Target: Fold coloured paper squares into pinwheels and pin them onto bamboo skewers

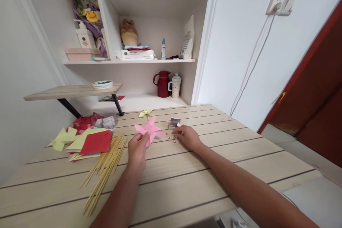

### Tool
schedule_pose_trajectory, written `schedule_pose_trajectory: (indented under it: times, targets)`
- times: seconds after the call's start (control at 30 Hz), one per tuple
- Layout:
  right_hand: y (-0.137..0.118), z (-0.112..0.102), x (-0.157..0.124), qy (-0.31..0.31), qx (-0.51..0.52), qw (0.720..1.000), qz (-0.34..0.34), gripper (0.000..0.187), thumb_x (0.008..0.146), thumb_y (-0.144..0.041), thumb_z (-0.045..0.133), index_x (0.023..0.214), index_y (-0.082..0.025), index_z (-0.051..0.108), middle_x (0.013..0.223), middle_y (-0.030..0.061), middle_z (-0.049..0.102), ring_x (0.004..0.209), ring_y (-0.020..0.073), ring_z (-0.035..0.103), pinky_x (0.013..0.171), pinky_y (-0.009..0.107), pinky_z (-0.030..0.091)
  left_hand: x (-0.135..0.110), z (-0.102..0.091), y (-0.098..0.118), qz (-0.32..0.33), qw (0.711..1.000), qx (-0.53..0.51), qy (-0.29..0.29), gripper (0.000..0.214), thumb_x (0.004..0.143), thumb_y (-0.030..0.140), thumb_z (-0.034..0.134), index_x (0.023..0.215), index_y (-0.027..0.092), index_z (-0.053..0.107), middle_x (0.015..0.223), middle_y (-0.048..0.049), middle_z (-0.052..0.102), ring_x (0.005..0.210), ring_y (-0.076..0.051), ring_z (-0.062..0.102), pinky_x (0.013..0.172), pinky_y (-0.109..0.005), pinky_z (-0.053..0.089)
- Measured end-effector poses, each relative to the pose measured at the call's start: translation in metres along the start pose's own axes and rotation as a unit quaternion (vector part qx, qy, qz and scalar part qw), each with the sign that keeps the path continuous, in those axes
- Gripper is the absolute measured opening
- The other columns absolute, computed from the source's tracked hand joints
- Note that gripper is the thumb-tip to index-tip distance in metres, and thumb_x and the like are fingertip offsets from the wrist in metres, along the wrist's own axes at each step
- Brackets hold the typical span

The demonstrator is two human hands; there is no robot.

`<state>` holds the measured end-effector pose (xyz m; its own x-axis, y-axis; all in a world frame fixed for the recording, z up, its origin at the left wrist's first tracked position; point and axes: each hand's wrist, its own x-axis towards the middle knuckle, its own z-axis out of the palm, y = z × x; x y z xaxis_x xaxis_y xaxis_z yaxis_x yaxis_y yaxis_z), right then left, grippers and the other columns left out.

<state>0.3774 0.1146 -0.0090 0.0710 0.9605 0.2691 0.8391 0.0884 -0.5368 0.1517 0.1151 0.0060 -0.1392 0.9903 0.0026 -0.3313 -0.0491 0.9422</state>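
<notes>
My left hand [137, 150] grips a pink paper pinwheel [150, 128], thumb on top near its middle. Fingers drawn together, my right hand [187, 136] reaches to the tabletop and pinches at one of several small metal thumbtacks [174, 141] scattered there. Just behind the fingertips stands a small lidded box [174, 124], its flap up and more tacks inside. A finished-looking yellow pinwheel [146, 113] on a stick lies farther back, beyond the pink one.
On the left lie thin wooden sticks [105, 171], stacked red and yellow paper squares [96, 142] and a clear plastic box [108, 119]. A small raised shelf [72, 91] stands behind them. A red jug [162, 84] and a cup [175, 86] stand at the back.
</notes>
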Motion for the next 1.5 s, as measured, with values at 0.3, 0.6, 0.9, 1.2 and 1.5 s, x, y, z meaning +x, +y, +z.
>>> schedule_pose_trajectory:
  times: [0.3,0.6,0.9,1.2,1.5]
  targets:
    - [-0.001,0.002,0.001,0.003,-0.001,1.0,0.003,0.015,0.081,-0.018,0.064,0.085,-0.026,0.075,0.096,0.001,0.072,0.083,0.0176,0.062,0.069,0.025,0.038,-0.002,0.001,0.003,-0.002,1.0,0.009,0.01,0.036,0.059,0.036,0.084,0.084,0.012,0.077,0.082,-0.0067,0.075,0.078,-0.018,0.064,0.078,-0.03,0.044]
    - [-0.001,0.001,0.0,0.008,0.02,1.0,0.0,0.012,0.078,-0.015,0.063,0.075,-0.024,0.071,0.092,0.0012,0.071,0.082,0.0178,0.061,0.069,0.025,0.037,0.0,0.0,0.0,0.003,1.0,0.01,0.0,0.036,0.059,0.036,0.083,0.085,0.012,0.077,0.082,-0.007,0.075,0.079,-0.019,0.065,0.079,-0.031,0.044]
    - [0.0,-0.001,0.002,0.048,0.096,0.994,-0.017,0.01,0.078,-0.017,0.061,0.073,-0.022,0.069,0.087,0.0032,0.068,0.076,0.0183,0.058,0.071,0.028,0.04,0.0,0.0,-0.002,-0.003,1.0,0.019,-0.009,0.035,0.061,0.034,0.082,0.087,0.012,0.077,0.087,-0.0087,0.076,0.08,-0.018,0.065,0.078,-0.03,0.044]
    - [-0.039,-0.024,-0.018,0.078,0.255,0.96,-0.087,0.014,0.082,-0.032,0.062,0.074,-0.022,0.067,0.082,0.0025,0.065,0.078,0.0195,0.058,0.07,0.03,0.043,-0.008,0.008,0.005,0.026,0.999,0.027,-0.022,0.035,0.062,0.032,0.08,0.09,0.011,0.078,0.09,-0.0099,0.076,0.078,-0.018,0.065,0.074,-0.028,0.046]
    - [-0.057,-0.023,-0.027,0.076,0.289,0.946,-0.124,0.012,0.083,-0.028,0.064,0.074,-0.022,0.07,0.084,0.0023,0.064,0.084,0.0202,0.06,0.08,0.033,0.045,-0.007,0.011,-0.002,0.114,0.986,0.111,-0.054,0.025,0.069,0.032,0.073,0.084,0.013,0.077,0.091,-0.0091,0.073,0.081,-0.019,0.063,0.074,-0.027,0.047]
